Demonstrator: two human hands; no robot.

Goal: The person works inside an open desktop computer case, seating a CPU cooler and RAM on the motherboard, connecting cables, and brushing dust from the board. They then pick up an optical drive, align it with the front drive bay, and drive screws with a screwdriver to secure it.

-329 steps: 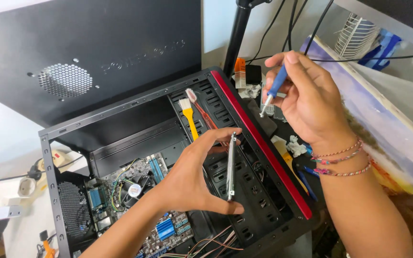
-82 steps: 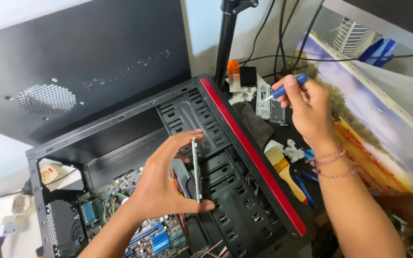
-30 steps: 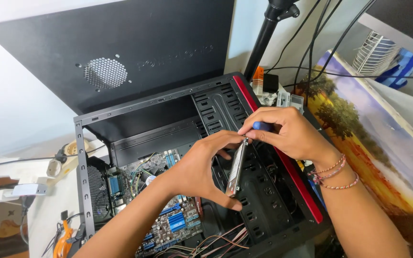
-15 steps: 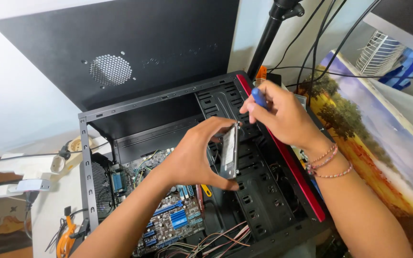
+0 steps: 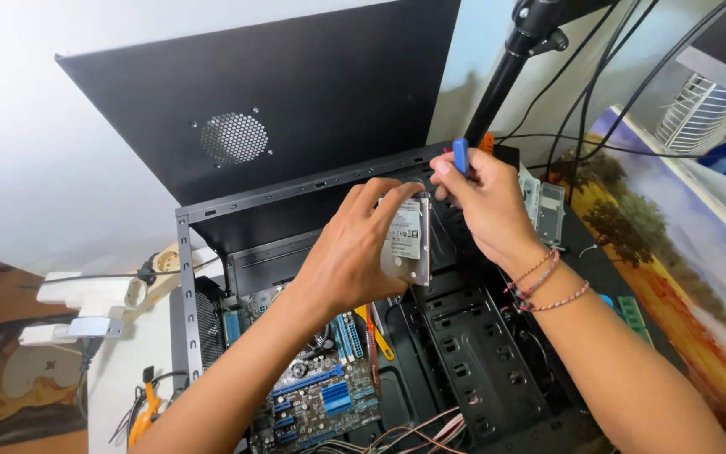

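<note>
Silver metal catches the light as the left hand (image 5: 355, 252) clamps a slim drive (image 5: 407, 242) upright above the open computer case (image 5: 185, 277), fingers (image 5: 380, 195) curled over its top edge and thumb pressed to the lower face, label side turned toward the camera. The right hand (image 5: 485, 206) works just beside the drive's upper corner, its fingers pinched together around a blue-handled screwdriver (image 5: 460, 155), whose tip is hidden behind the hand.

Half a second earlier the drive sat slightly lower and farther right in the view; both hands have since lifted toward the case's top rail. Eleven seconds back, the right hand held the screwdriver well apart from the drive, out beyond the case's red edge.

Below the hands lies the motherboard (image 5: 317, 391) with blue slots, and a perforated black drive cage (image 5: 481, 361) beside it. A black side panel (image 5: 262, 109) with a round vent leans against the wall behind. On the surface to the left rest a white power strip (image 5: 90, 294) and orange-handled pliers (image 5: 146, 412). A landscape painting (image 5: 674, 252) lies to the right, and a black stand pole (image 5: 502, 80) with cables rises behind the hands.
</note>
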